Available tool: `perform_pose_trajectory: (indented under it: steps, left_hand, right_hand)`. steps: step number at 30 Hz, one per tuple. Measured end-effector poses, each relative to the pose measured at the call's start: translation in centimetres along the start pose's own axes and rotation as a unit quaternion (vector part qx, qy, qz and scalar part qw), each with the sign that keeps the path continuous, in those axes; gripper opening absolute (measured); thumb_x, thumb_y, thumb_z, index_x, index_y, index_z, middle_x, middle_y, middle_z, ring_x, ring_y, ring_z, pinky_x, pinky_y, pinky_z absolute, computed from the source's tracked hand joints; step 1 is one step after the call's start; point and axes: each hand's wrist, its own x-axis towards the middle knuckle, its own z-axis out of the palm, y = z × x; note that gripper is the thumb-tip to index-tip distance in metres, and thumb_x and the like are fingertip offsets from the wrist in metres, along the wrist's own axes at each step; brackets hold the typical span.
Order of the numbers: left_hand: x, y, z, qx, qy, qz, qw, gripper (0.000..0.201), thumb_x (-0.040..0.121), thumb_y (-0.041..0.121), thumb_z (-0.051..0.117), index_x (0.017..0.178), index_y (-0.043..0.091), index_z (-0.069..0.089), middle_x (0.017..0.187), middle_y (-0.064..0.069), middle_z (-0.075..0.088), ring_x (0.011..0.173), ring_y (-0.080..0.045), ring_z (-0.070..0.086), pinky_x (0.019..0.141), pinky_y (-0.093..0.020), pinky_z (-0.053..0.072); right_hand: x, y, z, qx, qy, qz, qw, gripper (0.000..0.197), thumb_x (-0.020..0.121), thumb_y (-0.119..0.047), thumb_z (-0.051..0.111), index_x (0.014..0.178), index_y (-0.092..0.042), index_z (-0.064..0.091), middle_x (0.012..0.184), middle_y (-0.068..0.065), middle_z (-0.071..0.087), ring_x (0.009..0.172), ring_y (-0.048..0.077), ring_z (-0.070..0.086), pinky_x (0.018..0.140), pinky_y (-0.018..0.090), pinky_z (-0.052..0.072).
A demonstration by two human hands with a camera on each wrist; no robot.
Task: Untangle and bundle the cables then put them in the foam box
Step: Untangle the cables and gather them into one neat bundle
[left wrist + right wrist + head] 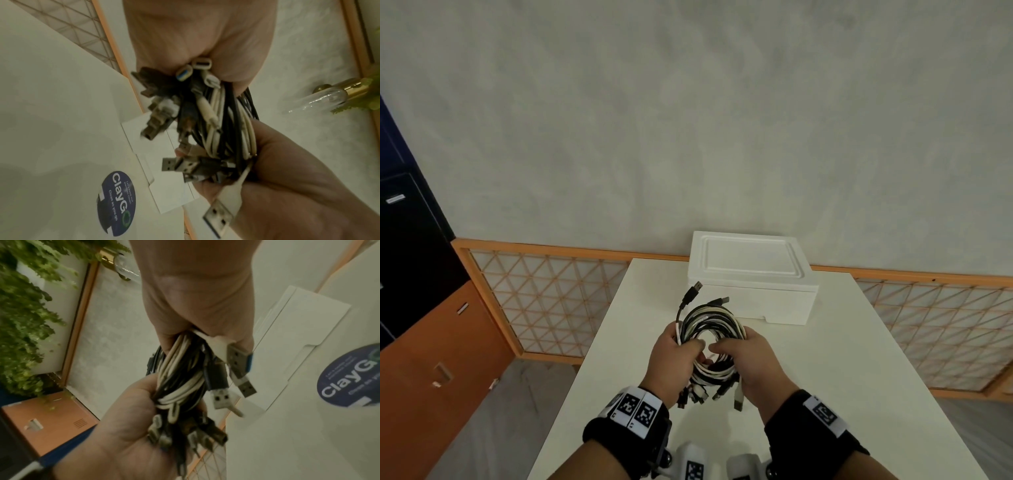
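We grip a coiled bundle of black and white rubbery cables [707, 337], left hand [673, 359] and right hand [751, 363] both curled round it. The white rectangular foam box [753, 277] sits lidded, contents hidden.

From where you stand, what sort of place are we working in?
Probably an office pantry or break room, not a workshop. The white table carries a round ClayGo sticker reading "Clean as you go". Orange cabinets stand on the left, a lattice screen lines the wall, and green foliage hangs nearby.

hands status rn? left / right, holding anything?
Left hand: closed, gripping the left side of the coiled cable bundle.
Right hand: closed, gripping the right side of the same bundle.
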Motion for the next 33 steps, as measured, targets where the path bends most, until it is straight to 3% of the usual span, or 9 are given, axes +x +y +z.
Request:
perform_pose_trajectory:
  steps: [4, 10, 13, 17, 22, 25, 27, 29, 33]
  left_hand:
    - [0.0, -0.5, 0.2, -0.002, 0.011, -0.016, 1.000, 0.013, 0.082, 0.001, 0.056, 0.091, 0.007, 0.062, 0.065, -0.005, 0.065, 0.056, -0.015, 0.064, 0.056, -0.027, 0.049]
    - [-0.5, -0.3, 0.3, 0.023, -0.028, 0.000, 0.999, 0.024, 0.081, -0.001, 0.051, 0.082, 0.014, 0.069, 0.070, -0.005, 0.071, 0.064, -0.020, 0.068, 0.058, -0.030, 0.050]
    - [-0.4, 0.0, 0.3, -0.021, -0.084, -0.058, 0.995, 0.029, 0.082, -0.003, 0.045, 0.092, 0.006, 0.070, 0.081, -0.013, 0.074, 0.076, -0.026, 0.072, 0.069, -0.036, 0.055]
    - [-0.2, 0.2, 0.2, -0.057, -0.152, -0.117, 0.980, 0.025, 0.083, -0.001, 0.045, 0.076, 0.005, 0.068, 0.078, -0.021, 0.067, 0.077, -0.033, 0.067, 0.074, -0.041, 0.052]
    - [0.1, 0.2, 0.8, 0.043, -0.064, -0.016, 0.997, 0.024, 0.078, -0.002, 0.046, 0.078, 0.011, 0.066, 0.070, -0.008, 0.068, 0.067, -0.022, 0.067, 0.068, -0.034, 0.052]
    - [0.3, -0.2, 0.6, 0.057, -0.018, -0.005, 0.998, 0.019, 0.079, -0.003, 0.046, 0.083, 0.006, 0.063, 0.066, -0.007, 0.064, 0.056, -0.015, 0.064, 0.056, -0.027, 0.048]
    - [0.6, -0.6, 0.0, 0.059, 0.003, -0.018, 0.998, 0.020, 0.079, -0.003, 0.046, 0.086, 0.004, 0.063, 0.065, -0.007, 0.064, 0.050, -0.012, 0.063, 0.050, -0.023, 0.046]
    - [1.0, -1.0, -0.5, 0.095, 0.013, -0.014, 0.995, 0.017, 0.078, -0.002, 0.048, 0.086, 0.005, 0.062, 0.064, -0.005, 0.063, 0.049, -0.013, 0.060, 0.053, -0.025, 0.045]
    - [0.8, -1.2, -0.1, 0.221, -0.024, 0.045, 0.974, 0.011, 0.082, 0.011, 0.056, 0.087, 0.021, 0.058, 0.076, 0.006, 0.065, 0.068, -0.007, 0.061, 0.057, -0.021, 0.044]
  right_hand:
    - [0.0, 0.0, 0.4, 0.005, 0.011, -0.013, 1.000, 0.034, 0.057, -0.001, 0.071, 0.090, -0.006, 0.068, 0.085, 0.020, 0.071, 0.077, 0.036, 0.069, 0.073, 0.048, 0.055]
    - [-0.8, -0.6, 0.9, -0.047, 0.041, -0.065, 0.996, 0.021, 0.065, -0.010, 0.074, 0.083, -0.003, 0.067, 0.061, 0.007, 0.065, 0.057, 0.021, 0.063, 0.057, 0.031, 0.049]
    - [-1.1, -0.6, 1.0, 0.015, 0.057, -0.053, 0.997, 0.015, 0.071, 0.003, 0.069, 0.085, 0.001, 0.064, 0.058, 0.010, 0.060, 0.050, 0.023, 0.059, 0.054, 0.032, 0.049]
    - [-0.9, -0.5, 0.7, 0.068, 0.074, -0.041, 0.994, 0.012, 0.070, 0.005, 0.066, 0.080, -0.001, 0.062, 0.057, 0.010, 0.053, 0.053, 0.022, 0.048, 0.055, 0.032, 0.042]
    - [-0.6, -0.4, 0.5, 0.050, 0.062, -0.031, 0.996, 0.014, 0.068, -0.004, 0.067, 0.082, -0.002, 0.063, 0.053, 0.007, 0.052, 0.055, 0.022, 0.049, 0.065, 0.043, 0.047]
    - [-0.3, -1.0, -0.1, -0.149, 0.026, -0.061, 0.987, 0.034, 0.067, -0.017, 0.074, 0.098, -0.010, 0.061, 0.078, 0.002, 0.066, 0.073, 0.019, 0.063, 0.082, 0.047, 0.052]
    - [-0.2, -1.3, -0.8, -0.274, 0.026, -0.095, 0.957, 0.072, 0.068, -0.025, 0.079, 0.131, -0.017, 0.044, 0.120, -0.001, 0.058, 0.110, 0.017, 0.057, 0.099, 0.039, 0.046]
    - [-0.7, -2.0, -1.0, -0.378, 0.055, -0.216, 0.899, 0.098, 0.068, -0.032, 0.079, 0.147, -0.019, 0.021, 0.146, -0.001, 0.033, 0.137, 0.018, 0.030, 0.114, 0.039, 0.027]
    - [-1.3, -2.4, 0.6, -0.644, 0.008, -0.455, 0.615, 0.082, 0.060, -0.021, 0.069, 0.137, -0.026, 0.041, 0.149, 0.006, 0.037, 0.140, 0.028, 0.030, 0.113, 0.058, 0.014]
